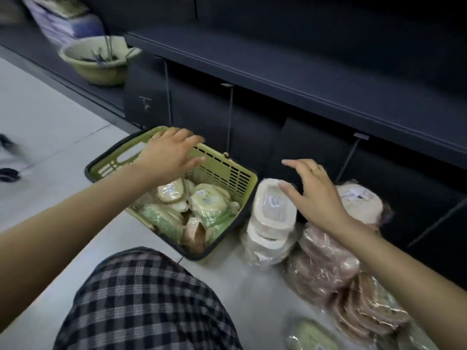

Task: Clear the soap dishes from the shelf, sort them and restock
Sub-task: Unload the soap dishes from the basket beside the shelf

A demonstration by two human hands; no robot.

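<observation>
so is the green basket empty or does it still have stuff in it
Not empty. The green basket holds a loose pile of wrapped soap dishes, green and cream, heaped well below its rim.

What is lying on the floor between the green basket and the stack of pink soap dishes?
In the head view, a stack of white soap dishes stands between the green basket and the pink soap dishes. The right hand hovers beside its top.

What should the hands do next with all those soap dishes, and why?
Probably the left hand, open over the green basket, should dip in and lift out one wrapped soap dish. The basket holds mixed green and cream dishes, while white and pink stacks already sit sorted on the floor beside it.
</observation>
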